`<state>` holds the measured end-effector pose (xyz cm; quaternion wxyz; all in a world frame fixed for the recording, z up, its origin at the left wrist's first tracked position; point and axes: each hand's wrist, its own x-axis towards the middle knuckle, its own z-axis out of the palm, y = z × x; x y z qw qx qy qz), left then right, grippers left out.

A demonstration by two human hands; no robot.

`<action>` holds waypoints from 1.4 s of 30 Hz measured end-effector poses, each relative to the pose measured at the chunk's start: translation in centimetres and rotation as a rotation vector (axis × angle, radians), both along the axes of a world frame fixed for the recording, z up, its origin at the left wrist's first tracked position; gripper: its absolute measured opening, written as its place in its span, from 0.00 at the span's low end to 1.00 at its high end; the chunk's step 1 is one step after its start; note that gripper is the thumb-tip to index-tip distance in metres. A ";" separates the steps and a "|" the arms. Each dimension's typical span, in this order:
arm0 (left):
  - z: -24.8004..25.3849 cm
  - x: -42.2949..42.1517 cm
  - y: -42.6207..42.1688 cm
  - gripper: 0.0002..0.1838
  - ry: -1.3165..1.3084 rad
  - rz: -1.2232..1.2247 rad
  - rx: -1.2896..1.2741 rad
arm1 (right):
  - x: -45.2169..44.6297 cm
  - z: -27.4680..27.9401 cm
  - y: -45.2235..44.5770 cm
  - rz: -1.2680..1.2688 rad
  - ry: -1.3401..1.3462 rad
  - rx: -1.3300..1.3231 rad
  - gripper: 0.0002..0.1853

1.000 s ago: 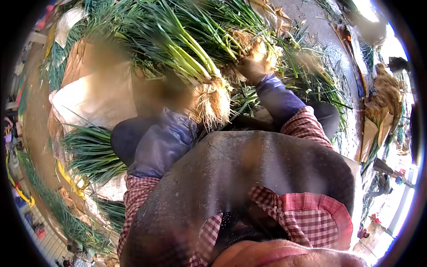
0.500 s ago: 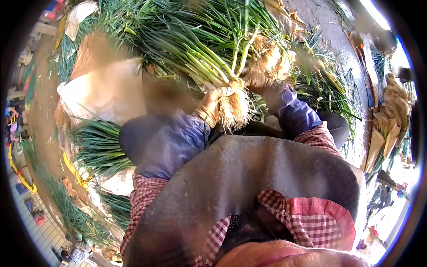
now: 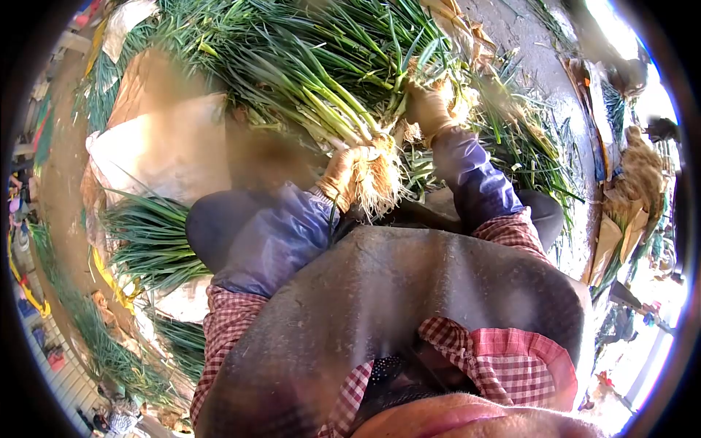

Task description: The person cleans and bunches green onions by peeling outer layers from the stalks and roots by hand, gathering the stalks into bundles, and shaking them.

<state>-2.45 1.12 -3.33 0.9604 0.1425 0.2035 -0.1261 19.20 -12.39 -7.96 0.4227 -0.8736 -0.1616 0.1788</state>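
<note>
My left hand (image 3: 340,177), in a tan glove, is closed around a bunch of green onions (image 3: 337,109) just above their roots. The pale, stringy roots (image 3: 377,182) hang out past the hand toward me, and the green leaves point away to the upper left. My right hand (image 3: 429,109), gloved too, is at the root end of a heap of green onions (image 3: 343,36) beyond the bunch. Its fingers are blurred and partly hidden among the roots, so their grip does not show. Both forearms have blue sleeve covers.
A dark apron (image 3: 409,292) covers my lap. On the left are a pale sheet (image 3: 161,146) and another bundle of green onions (image 3: 150,237). Loose leaves (image 3: 526,146) litter the ground at right. A brown fibrous heap (image 3: 642,171) stands farther right.
My right hand has moved up and away from the held bunch to the roots of the heap. My left hand keeps its hold in nearly the same place.
</note>
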 end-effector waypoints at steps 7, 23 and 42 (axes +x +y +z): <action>3.5 -0.1 -0.6 0.23 -0.024 0.062 0.016 | -5.6 8.8 0.8 0.051 -0.208 -0.128 0.12; 0.1 -0.2 1.4 0.21 -0.280 -0.032 -0.245 | -9.2 8.8 -0.3 1.099 0.161 0.068 0.12; -2.4 -0.5 -1.1 0.11 -0.138 0.025 0.009 | -4.8 6.7 0.1 0.473 -0.277 -0.159 0.11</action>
